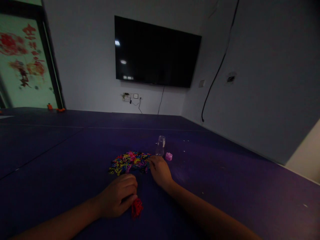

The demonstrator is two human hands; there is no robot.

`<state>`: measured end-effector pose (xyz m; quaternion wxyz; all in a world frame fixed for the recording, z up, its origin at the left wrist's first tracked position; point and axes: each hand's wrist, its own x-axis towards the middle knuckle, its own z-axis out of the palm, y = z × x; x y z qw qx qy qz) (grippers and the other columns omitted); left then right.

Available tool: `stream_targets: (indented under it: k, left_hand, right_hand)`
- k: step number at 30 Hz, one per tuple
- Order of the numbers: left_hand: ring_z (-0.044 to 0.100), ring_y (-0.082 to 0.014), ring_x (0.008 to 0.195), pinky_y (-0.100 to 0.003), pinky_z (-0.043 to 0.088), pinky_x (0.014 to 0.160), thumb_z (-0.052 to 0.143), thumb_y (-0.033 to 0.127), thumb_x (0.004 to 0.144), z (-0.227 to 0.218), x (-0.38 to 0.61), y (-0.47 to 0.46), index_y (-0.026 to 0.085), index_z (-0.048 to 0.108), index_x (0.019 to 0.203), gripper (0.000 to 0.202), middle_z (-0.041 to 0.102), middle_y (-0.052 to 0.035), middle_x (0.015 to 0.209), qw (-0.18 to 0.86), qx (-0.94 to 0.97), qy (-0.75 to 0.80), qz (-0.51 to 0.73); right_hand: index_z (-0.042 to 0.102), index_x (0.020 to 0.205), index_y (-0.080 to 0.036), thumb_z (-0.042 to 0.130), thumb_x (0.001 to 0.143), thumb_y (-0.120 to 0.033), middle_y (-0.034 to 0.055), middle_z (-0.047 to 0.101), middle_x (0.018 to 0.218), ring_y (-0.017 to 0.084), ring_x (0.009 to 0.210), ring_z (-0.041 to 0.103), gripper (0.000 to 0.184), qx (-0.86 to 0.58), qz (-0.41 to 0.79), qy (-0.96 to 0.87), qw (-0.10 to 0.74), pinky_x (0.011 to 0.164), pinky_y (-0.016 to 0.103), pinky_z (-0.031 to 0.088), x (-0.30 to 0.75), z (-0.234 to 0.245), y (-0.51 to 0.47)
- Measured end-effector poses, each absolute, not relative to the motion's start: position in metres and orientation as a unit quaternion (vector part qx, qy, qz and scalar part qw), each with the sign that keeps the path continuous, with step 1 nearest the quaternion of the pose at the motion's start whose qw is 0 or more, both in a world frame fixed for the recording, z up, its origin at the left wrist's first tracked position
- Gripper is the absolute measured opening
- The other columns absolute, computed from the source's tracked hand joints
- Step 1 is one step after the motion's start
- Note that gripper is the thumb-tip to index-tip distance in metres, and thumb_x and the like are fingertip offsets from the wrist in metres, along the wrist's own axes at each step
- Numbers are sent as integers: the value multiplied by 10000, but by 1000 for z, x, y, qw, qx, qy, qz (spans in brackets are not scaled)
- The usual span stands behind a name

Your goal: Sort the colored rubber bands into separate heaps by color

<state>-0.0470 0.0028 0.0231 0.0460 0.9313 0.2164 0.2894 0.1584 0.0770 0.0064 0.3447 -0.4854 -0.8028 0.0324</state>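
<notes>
A heap of small colourful rubber bands (130,161) lies on the dark purple mat (225,186). My left hand (117,196) rests closed on the mat, gripping a bunch of red bands (136,207) that stick out below its fingers. My right hand (159,170) reaches to the right edge of the heap, its fingertips pinched at the bands; what they hold is too small to make out. Just beyond the right hand stand a small clear bottle (160,146) and its pink cap (169,156).
A black TV (155,53) hangs on the far wall above a socket with cables (130,97). A glass door with red decorations (22,60) is at the far left. A wall runs along the right side of the mat.
</notes>
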Motion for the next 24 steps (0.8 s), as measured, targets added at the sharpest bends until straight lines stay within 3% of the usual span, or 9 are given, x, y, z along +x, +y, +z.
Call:
stream_targets:
  k: [5,19,24]
  left_hand:
    - [529,-186,803,-336,452,765,381,202,917,23,-47,4,171,549,774,222,584,-68,795,47,934,182,302]
    - [540,-183,798,-326,455,757,383,196,924,24,-47,3,172,577,808,226,601,-66,806,47,934,187,301]
    - [568,-204,877,-356,463,811,427,221,914,24,-46,3,181,613,967,197,641,-83,899,48,935,193,293]
  right_hand:
    - [664,1084,-160,420,783,-41,85,635,1156,210,1119,531,405,-533,52,-781,322,969,329,380,161,3,81]
    - [626,1174,-157,426,792,-74,82,637,1177,220,1123,546,439,-565,61,-746,347,985,342,378,162,-1,81]
    - [605,1205,-183,424,783,-62,70,652,1148,215,1085,569,475,-553,71,-749,359,968,342,391,162,0,81]
